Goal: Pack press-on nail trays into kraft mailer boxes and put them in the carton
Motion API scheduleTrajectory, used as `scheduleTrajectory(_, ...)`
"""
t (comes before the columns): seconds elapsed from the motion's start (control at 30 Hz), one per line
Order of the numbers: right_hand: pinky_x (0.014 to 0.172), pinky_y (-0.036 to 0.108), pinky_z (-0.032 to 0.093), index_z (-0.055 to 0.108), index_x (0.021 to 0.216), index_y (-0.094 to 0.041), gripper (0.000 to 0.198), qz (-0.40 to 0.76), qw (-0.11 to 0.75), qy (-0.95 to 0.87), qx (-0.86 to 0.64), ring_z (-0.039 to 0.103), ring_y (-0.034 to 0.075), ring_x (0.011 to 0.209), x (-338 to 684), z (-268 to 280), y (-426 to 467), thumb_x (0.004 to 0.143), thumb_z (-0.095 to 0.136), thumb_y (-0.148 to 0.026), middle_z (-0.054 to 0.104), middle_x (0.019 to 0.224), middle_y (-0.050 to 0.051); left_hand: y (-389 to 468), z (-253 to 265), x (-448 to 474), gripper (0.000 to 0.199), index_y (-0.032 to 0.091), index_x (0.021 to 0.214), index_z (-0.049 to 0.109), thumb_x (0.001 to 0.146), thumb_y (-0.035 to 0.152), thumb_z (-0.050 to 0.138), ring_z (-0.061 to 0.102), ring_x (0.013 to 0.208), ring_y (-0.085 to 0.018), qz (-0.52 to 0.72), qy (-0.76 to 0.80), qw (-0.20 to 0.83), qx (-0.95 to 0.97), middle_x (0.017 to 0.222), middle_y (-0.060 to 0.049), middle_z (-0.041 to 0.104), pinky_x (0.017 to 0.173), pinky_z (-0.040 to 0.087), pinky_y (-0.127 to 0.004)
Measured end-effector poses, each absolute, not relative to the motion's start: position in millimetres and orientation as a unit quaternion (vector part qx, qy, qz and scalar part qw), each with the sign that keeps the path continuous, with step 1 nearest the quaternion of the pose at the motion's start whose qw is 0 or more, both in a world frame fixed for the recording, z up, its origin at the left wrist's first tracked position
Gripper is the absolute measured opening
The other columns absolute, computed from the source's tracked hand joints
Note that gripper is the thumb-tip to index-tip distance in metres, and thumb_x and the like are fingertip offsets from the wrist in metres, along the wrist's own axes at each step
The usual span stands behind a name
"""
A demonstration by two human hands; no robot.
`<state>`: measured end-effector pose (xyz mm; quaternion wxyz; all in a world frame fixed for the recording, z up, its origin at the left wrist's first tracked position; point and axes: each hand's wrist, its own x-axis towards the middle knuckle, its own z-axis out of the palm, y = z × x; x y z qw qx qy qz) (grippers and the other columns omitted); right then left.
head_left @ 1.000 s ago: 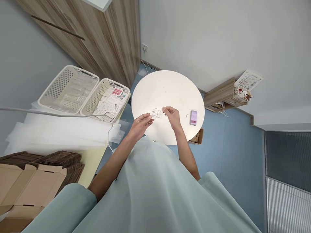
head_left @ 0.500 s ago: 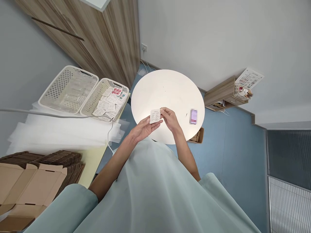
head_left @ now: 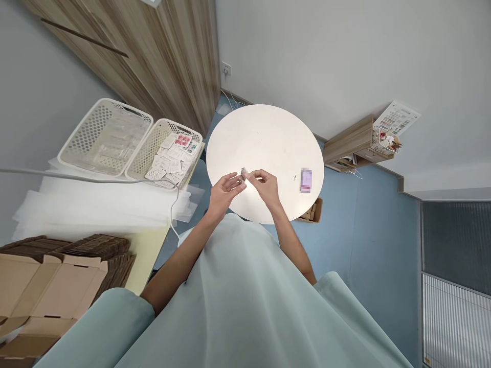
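Note:
Over the near part of the white round table (head_left: pixel 264 138), a small white card (head_left: pixel 243 175) is turned nearly edge-on between both hands. Small dark, shiny pieces show on its left-facing side, too small to name. My right hand (head_left: pixel 266 189) pinches the card's upper right part between thumb and fingers. On the other side, my left hand (head_left: pixel 223 197) has its thumb at the card's lower edge and its fingers along the left, closed loosely about it.
At left stand two white perforated baskets: one (head_left: pixel 71 153) with clear plastic packets, the other (head_left: pixel 134 166) with printed cards. Below them lie white sheets (head_left: pixel 88 204) and stacked flat cardboard boxes (head_left: pixel 65 286). A cable (head_left: pixel 92 180) crosses there. A blurred purple item (head_left: pixel 306 180) lies on the table.
The card has turned from its printed side facing me to nearly edge-on, showing the dark pieces on its other side. My left hand's fingers have shifted from beneath it to its left.

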<state>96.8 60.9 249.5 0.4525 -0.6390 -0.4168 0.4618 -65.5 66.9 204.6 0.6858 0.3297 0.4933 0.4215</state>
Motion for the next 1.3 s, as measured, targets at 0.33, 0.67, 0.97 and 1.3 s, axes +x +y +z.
scheduleTrajectory(0.33,0.083,0.033,0.054,0.075,0.082,-0.022,0.032,0.441,0.453,-0.408,-0.659,0.069,0.021,0.092,120,251,68,0.087,0.073,-0.054,0.078,0.092,0.003,66,207,-72,0.061,0.019,0.119,0.076,0.076,0.059,0.092,0.076,0.100,-0.028,0.438,0.526,0.641,0.347,0.100,-0.010,0.081,0.100,0.059,-0.047)
scheduleTrajectory(0.67,0.094,0.037,0.055,0.074,0.086,-0.024,0.044,0.497,0.470,-0.377,-0.625,0.067,0.023,0.101,129,241,68,0.083,0.079,-0.067,0.075,0.094,0.004,69,207,-72,0.053,0.021,0.119,0.077,0.077,0.048,0.096,0.076,0.106,-0.025,0.409,0.447,0.750,0.263,0.102,-0.008,0.081,0.106,0.057,-0.044)
scheduleTrajectory(0.97,0.090,0.037,0.058,0.072,0.086,-0.025,0.049,0.607,0.496,-0.330,-0.526,0.066,0.021,0.087,117,230,65,0.084,0.081,-0.073,0.071,0.084,0.002,64,219,-69,0.064,0.023,0.127,0.079,0.080,0.066,0.092,0.064,0.143,-0.040,0.329,0.273,0.879,0.210,0.142,-0.014,0.076,0.120,0.050,-0.051)
scheduleTrajectory(1.3,0.101,0.037,0.055,0.078,0.090,-0.024,0.042,0.499,0.479,-0.350,-0.632,0.070,0.023,0.103,117,226,60,0.084,0.082,-0.065,0.079,0.099,0.004,64,214,-66,0.068,0.021,0.132,0.074,0.075,0.047,0.100,0.067,0.138,-0.034,0.357,0.464,0.758,0.286,0.143,-0.017,0.074,0.121,0.048,-0.050)
